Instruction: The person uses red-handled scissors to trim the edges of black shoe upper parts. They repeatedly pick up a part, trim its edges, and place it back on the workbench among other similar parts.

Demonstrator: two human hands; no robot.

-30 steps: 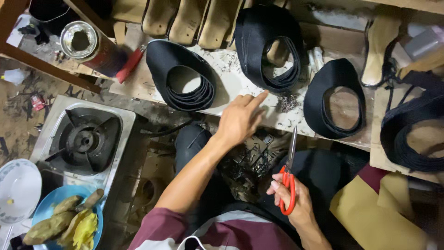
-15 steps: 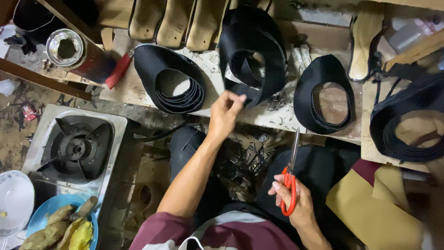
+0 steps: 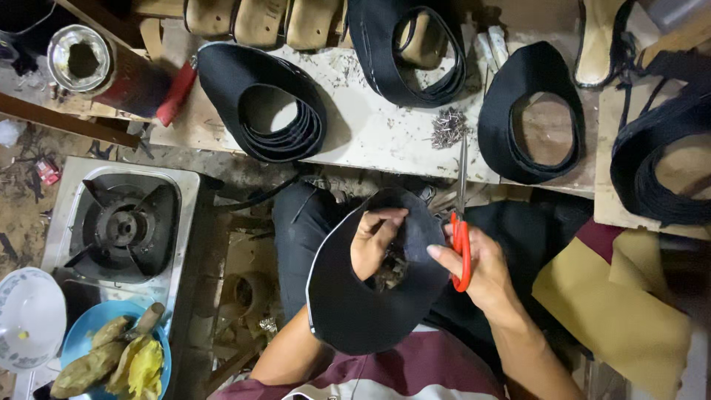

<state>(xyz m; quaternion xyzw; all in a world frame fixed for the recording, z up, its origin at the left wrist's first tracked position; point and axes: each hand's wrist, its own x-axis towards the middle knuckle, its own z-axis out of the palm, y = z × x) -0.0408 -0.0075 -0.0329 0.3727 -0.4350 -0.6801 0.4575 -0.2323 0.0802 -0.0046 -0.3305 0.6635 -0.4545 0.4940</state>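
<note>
Head view. The person sits at a low tabletop (image 3: 385,141), knees under its near edge. The left hand (image 3: 374,241) is closed on a black oval piece (image 3: 363,311) with a cut-out middle, fingers curled over the inner rim near the top; the piece hangs over the lap, near the torso, and a pale line edges its left side. The right hand (image 3: 478,267) grips orange-handled scissors (image 3: 461,222), blades pointing far, toward the tabletop; the handles sit just beside the right edge of the black oval piece. Whether the blades touch it cannot be told.

On the tabletop, far left, lies a stack of black ovals (image 3: 263,100); a second stack (image 3: 407,52) lies far centre, a third (image 3: 529,111) to the right, and a fourth (image 3: 659,163) at the right edge on a separate board. A small heap of nails (image 3: 448,127) sits between the second and third stacks. Tan sole shapes (image 3: 259,18) line the far edge. An open tin can (image 3: 81,59) stands at far left.

On the floor, left, sits a gas stove (image 3: 122,226). Near it a blue bowl (image 3: 78,333) holds roots and yellow food, beside a white plate (image 3: 29,318). Yellow-brown sheet material (image 3: 615,304) lies at right.
</note>
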